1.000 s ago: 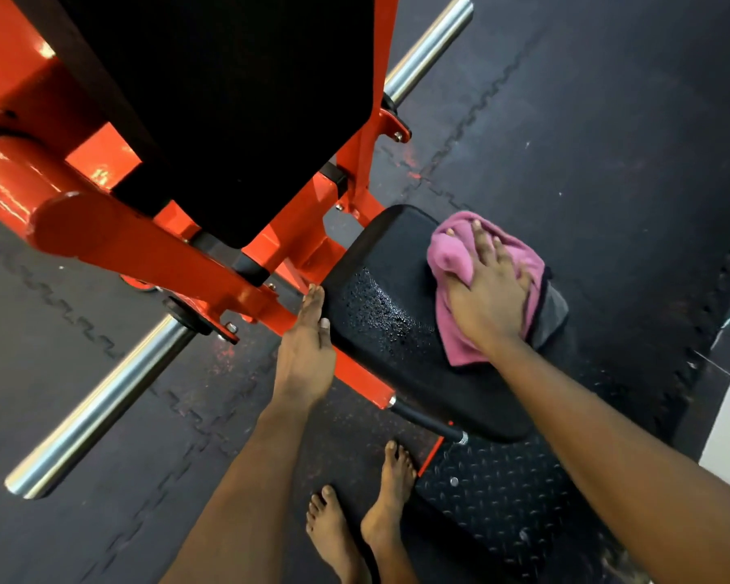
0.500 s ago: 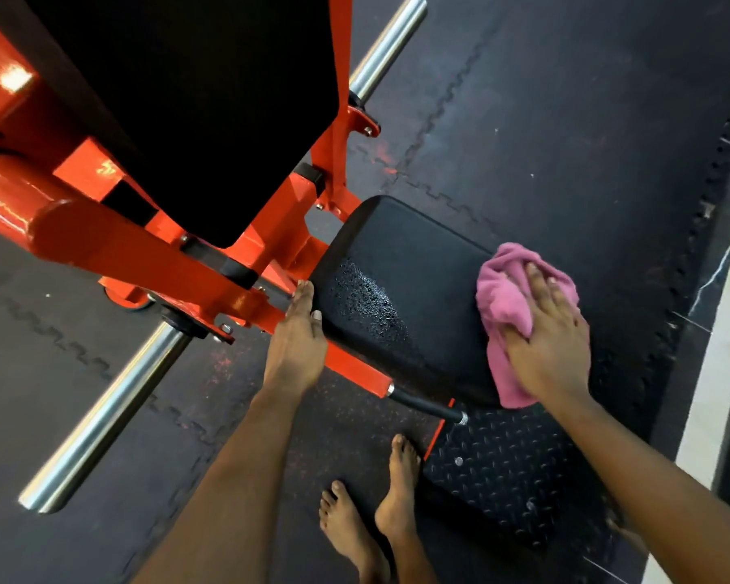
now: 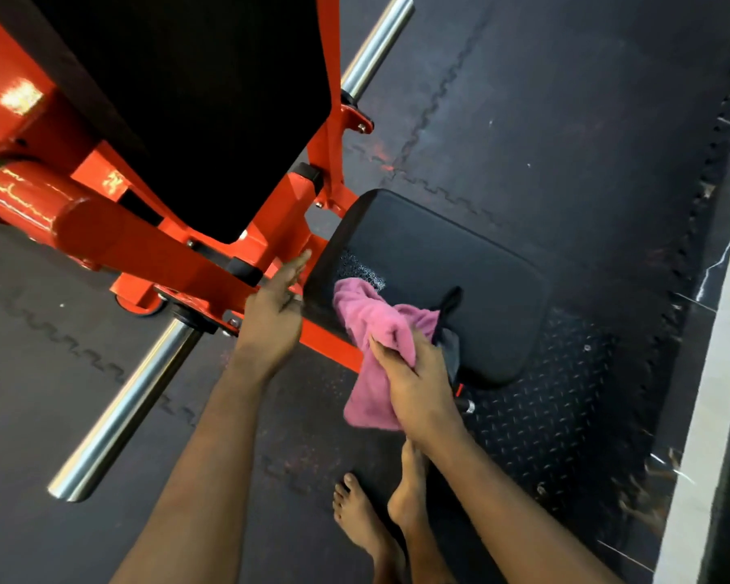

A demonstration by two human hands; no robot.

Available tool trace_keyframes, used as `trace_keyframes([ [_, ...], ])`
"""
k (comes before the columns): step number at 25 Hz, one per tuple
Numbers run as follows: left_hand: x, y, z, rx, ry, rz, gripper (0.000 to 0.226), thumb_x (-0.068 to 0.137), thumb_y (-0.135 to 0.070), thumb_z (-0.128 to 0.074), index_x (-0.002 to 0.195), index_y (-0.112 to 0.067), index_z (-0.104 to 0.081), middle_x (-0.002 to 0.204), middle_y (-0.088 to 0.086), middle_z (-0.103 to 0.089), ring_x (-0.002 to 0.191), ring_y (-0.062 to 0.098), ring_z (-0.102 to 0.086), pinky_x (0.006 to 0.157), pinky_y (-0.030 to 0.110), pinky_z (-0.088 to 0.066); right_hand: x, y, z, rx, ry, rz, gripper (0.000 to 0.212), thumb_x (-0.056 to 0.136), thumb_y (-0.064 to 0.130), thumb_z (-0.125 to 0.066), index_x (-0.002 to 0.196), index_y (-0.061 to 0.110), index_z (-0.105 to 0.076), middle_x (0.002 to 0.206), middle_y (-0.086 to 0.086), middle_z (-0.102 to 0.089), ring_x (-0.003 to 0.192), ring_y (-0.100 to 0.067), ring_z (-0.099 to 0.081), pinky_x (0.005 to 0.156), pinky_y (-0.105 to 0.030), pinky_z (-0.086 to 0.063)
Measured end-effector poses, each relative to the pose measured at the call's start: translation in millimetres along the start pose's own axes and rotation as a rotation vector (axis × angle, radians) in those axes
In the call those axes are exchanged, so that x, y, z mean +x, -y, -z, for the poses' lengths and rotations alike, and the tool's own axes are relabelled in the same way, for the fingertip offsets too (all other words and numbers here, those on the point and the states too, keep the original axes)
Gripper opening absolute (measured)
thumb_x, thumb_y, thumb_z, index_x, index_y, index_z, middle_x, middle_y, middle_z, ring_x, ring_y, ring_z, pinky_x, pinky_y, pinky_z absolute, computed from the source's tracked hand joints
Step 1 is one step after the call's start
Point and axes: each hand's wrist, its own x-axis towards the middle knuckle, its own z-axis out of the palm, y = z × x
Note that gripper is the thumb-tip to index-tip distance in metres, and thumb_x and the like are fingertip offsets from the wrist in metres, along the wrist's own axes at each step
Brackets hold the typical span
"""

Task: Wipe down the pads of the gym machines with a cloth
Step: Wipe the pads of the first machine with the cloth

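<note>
A black seat pad (image 3: 452, 263) of an orange gym machine lies below me, with wet droplets near its left edge. My right hand (image 3: 414, 385) grips a pink cloth (image 3: 376, 330) at the pad's near left corner; the cloth drapes over the edge and hangs down. A dark flap of fabric sticks up beside the cloth. My left hand (image 3: 275, 314) hovers with straight fingers just left of the pad, beside the orange frame (image 3: 173, 250). A large black back pad (image 3: 194, 99) fills the upper left.
A chrome bar (image 3: 123, 406) runs from lower left to upper middle under the frame. A black checker-plate footplate (image 3: 557, 398) lies to the right of the seat. My bare feet (image 3: 380, 512) stand on the rubber floor mats. A pale ledge (image 3: 717, 373) borders the right side.
My right hand has swept the pink cloth from the pad's right side across to its near left corner. My left hand has lifted off the pad's edge and spread its fingers.
</note>
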Motion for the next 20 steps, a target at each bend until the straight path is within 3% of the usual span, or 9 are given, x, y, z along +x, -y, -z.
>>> trace_keyframes([
  [2,-9.2,-27.9,3.7,-0.025,0.133,-0.205,0.081,0.07,0.005,-0.05,0.142,-0.032,-0.051,0.142,-0.003,-0.052,0.129,0.002,-0.047,0.114,0.017,-0.03,-7.5,27.5,12.0,0.236,-0.013,-0.055,0.025,0.083,0.043,-0.064,0.106,0.04,-0.073,0.115,0.0,-0.07,0.114,-0.019,-0.064,0.101,-0.043,-0.049],
  [4,-15.6,-51.8,2.9,0.06,0.264,-0.347,0.07,0.064,-0.002,-0.051,0.131,-0.02,-0.063,0.146,-0.002,-0.051,0.139,0.01,-0.039,0.12,0.028,-0.024,-8.3,46.8,30.8,0.394,0.02,-0.082,0.02,0.083,0.024,-0.07,0.102,0.028,-0.074,0.109,-0.006,-0.073,0.107,-0.022,-0.068,0.094,-0.037,-0.051],
  [6,-19.2,-72.3,10.5,0.169,0.359,-0.335,0.036,0.065,-0.014,-0.05,0.095,-0.022,-0.068,0.102,-0.005,-0.068,0.104,0.015,-0.056,0.096,0.041,-0.044,-4.9,53.9,51.4,0.474,0.015,-0.075,0.021,0.082,0.008,-0.07,0.099,0.02,-0.074,0.101,-0.002,-0.076,0.098,-0.016,-0.07,0.086,-0.029,-0.053],
  [7,-17.2,-80.2,16.3,0.22,0.418,-0.284,0.017,0.066,-0.021,-0.05,0.08,-0.022,-0.059,0.079,-0.008,-0.061,0.084,0.016,-0.055,0.079,0.042,-0.046,-1.3,51.4,59.9,0.467,-0.01,-0.083,0.021,0.081,0.007,-0.068,0.099,0.015,-0.072,0.098,-0.002,-0.075,0.095,-0.015,-0.069,0.084,-0.028,-0.053],
  [9,-3.8,-94.6,19.3,0.327,0.546,-0.186,0.014,0.068,-0.032,-0.054,0.073,-0.021,-0.048,0.066,-0.006,-0.052,0.073,0.018,-0.053,0.068,0.042,-0.045,7.4,36.0,76.4,0.386,-0.076,-0.182,0.021,0.077,0.012,-0.063,0.098,0.01,-0.068,0.093,-0.007,-0.071,0.088,-0.018,-0.065,0.079,-0.034,-0.053],
  [12,30.6,-100.8,-19.5,0.693,0.349,-0.128,0.021,0.079,-0.044,-0.061,0.094,-0.029,-0.06,0.095,-0.006,-0.062,0.103,0.024,-0.055,0.087,0.041,-0.044,18.8,-8.4,92.0,0.177,-0.314,-0.319,0.013,0.08,0.011,-0.066,0.087,0.021,-0.07,0.085,-0.001,-0.073,0.082,-0.022,-0.069,0.075,-0.042,-0.056],
  [15,18.2,-86.5,-93.0,0.667,0.004,0.061,0.063,0.088,-0.056,-0.056,0.145,-0.035,-0.041,0.15,0.011,-0.037,0.138,0.034,-0.031,0.109,0.06,-0.026,35.4,-46.9,106.6,-0.169,-0.856,-0.406,0.023,0.091,0.014,-0.065,0.113,0.016,-0.067,0.115,-0.007,-0.069,0.111,-0.032,-0.062,0.094,-0.044,-0.049],
  [17,-11.7,-76.3,-141.7,0.561,-0.022,0.151,0.09,0.082,-0.077,-0.048,0.157,-0.04,-0.015,0.165,0.014,-0.003,0.151,0.037,-0.005,0.11,0.073,-0.01,51.0,-58.8,104.4,-0.252,-0.853,-0.524,0.043,0.1,0.029,-0.055,0.14,0.011,-0.051,0.142,-0.015,-0.054,0.129,-0.038,-0.05,0.104,-0.049,-0.04],
  [20,-38.1,-67.0,-185.6,0.585,-0.01,0.187,0.113,0.065,-0.094,-0.043,0.156,-0.046,0.001,0.166,0.012,0.015,0.151,0.039,0.016,0.103,0.082,-0.005,69.5,-69.8,89.9,-0.349,-0.798,-0.617,0.055,0.106,0.045,-0.035,0.152,0.015,-0.036,0.144,-0.02,-0.053,0.124,-0.043,-0.055,0.096,-0.05,-0.043],
])
